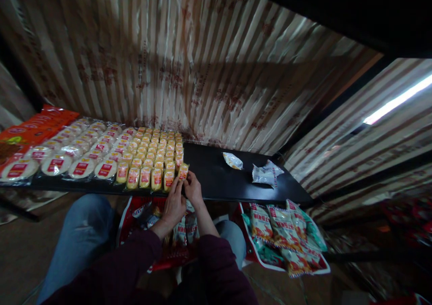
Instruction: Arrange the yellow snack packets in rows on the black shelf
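Both my hands meet at the right end of rows of small yellow wrapped cakes (157, 177) on a black shelf (216, 179). Between the fingers of my left hand (174, 206) and my right hand (193, 188) is one wrapped cake (183, 171), tilted against the end of the front row. The fingers of each hand are closed at its lower edge. To the left of the yellow cakes lie rows of round, flat, pale packaged cakes (81, 168) with red labels.
Orange-red packets (37, 124) lie at the shelf's left end. Two silvery wrappers or packets, a small one (232, 161) and a larger one (266, 174), lie to the right. Below stand a red box (124, 224) of packets and a white-rimmed box (266, 265) of snack bags. Corrugated sheeting (189, 61) rises behind.
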`<state>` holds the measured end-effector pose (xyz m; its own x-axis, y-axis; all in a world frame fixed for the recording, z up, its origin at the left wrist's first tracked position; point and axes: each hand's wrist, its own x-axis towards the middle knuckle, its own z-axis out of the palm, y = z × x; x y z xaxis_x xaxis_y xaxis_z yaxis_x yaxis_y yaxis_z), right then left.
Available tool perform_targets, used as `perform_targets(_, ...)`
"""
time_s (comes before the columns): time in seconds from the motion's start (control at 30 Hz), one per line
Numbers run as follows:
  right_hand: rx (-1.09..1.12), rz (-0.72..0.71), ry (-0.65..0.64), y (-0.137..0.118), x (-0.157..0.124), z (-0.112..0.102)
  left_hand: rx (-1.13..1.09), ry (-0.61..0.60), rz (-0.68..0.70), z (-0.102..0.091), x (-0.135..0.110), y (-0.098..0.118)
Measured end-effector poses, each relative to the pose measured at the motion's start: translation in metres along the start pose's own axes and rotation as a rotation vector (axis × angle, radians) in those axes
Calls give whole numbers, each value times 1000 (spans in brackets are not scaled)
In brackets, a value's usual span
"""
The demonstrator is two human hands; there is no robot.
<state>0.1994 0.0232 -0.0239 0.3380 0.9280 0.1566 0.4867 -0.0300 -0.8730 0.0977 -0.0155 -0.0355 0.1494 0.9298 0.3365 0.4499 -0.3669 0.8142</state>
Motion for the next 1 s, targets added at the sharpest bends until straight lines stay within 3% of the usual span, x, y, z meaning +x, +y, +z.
perform_targets(0.47, -208, -36, 3, -11, 8, 2, -67, 23, 0, 10, 3, -8)
perform_targets(0.83, -80, -66, 60, -1, 13, 3, -67, 28, -34, 11, 7, -7)
perform_targets(1.0, 62, 12, 101, 0, 27, 4, -56, 8, -48, 10, 6, -3)
